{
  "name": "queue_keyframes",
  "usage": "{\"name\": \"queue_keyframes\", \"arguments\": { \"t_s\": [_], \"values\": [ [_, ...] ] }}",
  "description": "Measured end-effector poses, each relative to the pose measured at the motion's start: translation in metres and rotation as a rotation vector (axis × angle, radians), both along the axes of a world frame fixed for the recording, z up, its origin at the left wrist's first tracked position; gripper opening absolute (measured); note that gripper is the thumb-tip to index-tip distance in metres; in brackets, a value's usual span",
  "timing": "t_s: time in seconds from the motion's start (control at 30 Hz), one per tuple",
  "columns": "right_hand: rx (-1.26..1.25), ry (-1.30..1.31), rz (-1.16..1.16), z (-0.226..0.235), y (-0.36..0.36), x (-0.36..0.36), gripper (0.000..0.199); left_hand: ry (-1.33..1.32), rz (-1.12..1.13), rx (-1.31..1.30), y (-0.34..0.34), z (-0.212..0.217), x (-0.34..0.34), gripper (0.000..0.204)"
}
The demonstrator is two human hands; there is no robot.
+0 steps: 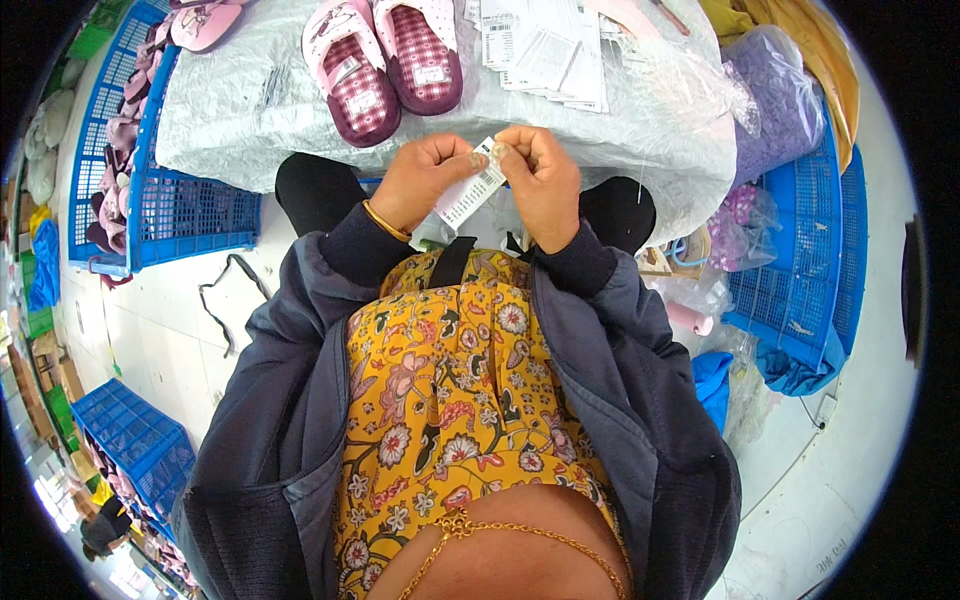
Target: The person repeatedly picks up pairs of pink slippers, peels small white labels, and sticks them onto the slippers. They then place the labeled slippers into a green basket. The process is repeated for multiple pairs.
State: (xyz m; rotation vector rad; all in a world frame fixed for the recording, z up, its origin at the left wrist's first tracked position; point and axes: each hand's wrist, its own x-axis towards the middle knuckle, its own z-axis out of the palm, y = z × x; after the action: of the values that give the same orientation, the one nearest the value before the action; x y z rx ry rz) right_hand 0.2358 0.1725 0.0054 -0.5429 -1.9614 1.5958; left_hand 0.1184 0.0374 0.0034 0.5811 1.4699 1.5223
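Tag (463, 203): being held slantwise just before the near edge of the table (240, 130), between the knees (315, 200); pinching it with thumb and fingers of the left hand (420, 180); clamping its top end with thumb and fingers of the right hand (543, 185); leaving its lower end free; facing two slippers (427, 65) lying near papers (540, 50) on the table.

Floor (150, 340): white tiles, thin seams — dark marks (832, 556) at lower right.
Desk (650, 185): wrinkled, whitish plastic (240, 110) over the top.
Crates (190, 215): blue, pierced sides — left and right of the desk.
Light: bright, strongest at the lower-left edge.
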Motion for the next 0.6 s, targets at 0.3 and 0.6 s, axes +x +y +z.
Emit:
{"name": "queue_keyframes", "arguments": {
  "t_s": [0.3, 0.6],
  "values": [
    [0.051, -0.02, 0.046, 0.005, 0.002, 0.001, 0.009, 0.369, -0.004, -0.027, -0.001, 0.001, 0.005, 0.015],
    [-0.026, -0.027, 0.028, 0.002, 0.017, 0.007, 0.014, 0.379, 0.147, -0.007, -0.002, 0.002, 0.009, 0.014]
  ]
}}
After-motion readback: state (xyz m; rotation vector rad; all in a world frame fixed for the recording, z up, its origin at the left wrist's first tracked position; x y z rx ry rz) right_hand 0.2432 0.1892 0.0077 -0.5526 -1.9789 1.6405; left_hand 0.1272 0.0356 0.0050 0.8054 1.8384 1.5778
